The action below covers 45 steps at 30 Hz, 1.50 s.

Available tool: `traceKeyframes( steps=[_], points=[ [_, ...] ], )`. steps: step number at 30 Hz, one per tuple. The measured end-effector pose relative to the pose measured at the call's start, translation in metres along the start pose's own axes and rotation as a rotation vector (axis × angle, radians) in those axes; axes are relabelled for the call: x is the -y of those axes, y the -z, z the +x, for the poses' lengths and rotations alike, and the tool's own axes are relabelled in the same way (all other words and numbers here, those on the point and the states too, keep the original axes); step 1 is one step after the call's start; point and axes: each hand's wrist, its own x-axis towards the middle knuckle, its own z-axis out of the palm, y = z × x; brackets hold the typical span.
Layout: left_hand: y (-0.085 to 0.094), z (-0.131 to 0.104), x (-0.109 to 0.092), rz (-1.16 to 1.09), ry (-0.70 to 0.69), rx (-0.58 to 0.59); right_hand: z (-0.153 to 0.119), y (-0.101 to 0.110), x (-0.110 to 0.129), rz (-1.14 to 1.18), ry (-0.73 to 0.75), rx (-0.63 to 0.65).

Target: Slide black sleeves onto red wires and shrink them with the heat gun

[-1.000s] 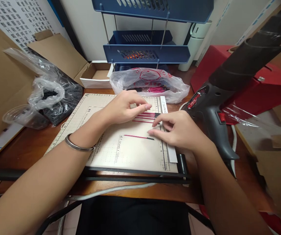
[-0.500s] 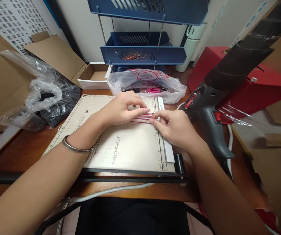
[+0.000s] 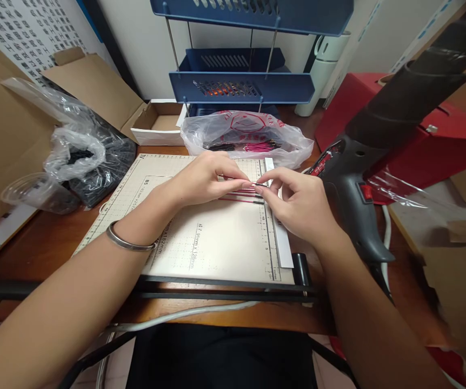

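Several thin red wires (image 3: 237, 200) with dark ends lie across a cream paper trimmer (image 3: 220, 248) printed with a grid and rulers. My left hand (image 3: 202, 181) is over them, thumb and forefinger pinching a wire close to its end. From the other side, my right hand (image 3: 298, 200) pinches the dark tip of that wire, and both sets of fingertips nearly meet. Beneath my right hand runs a white strip (image 3: 284, 248) along the trimmer's right edge. Part of the wires is hidden under my left hand.
Behind the trimmer sits a clear plastic bag (image 3: 293, 143) holding more red and black pieces. A heat gun (image 3: 363, 178) stands at right before a red box (image 3: 452, 129). Blue shelves (image 3: 241, 89), an open carton (image 3: 160, 135) and a bag of black pieces (image 3: 99, 178) surround the work area.
My right hand has shifted slightly up, and its fingertips now meet near my left fingertips at a wire's dark tip. The dark ends of other wires have come into sight.
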Motion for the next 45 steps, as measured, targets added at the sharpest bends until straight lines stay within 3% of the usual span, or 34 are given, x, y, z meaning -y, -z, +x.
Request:
traceKeyframes(
  steps=[19, 45],
  points=[
    [0.0012, -0.0014, -0.0035, -0.017, 0.043, 0.021, 0.0028, 0.0029, -0.0015, -0.002, 0.026, 0.03],
    [-0.002, 0.0014, -0.0051, -0.028, -0.039, -0.077, 0.0014, 0.004, -0.0002, -0.02, 0.026, 0.031]
  ],
)
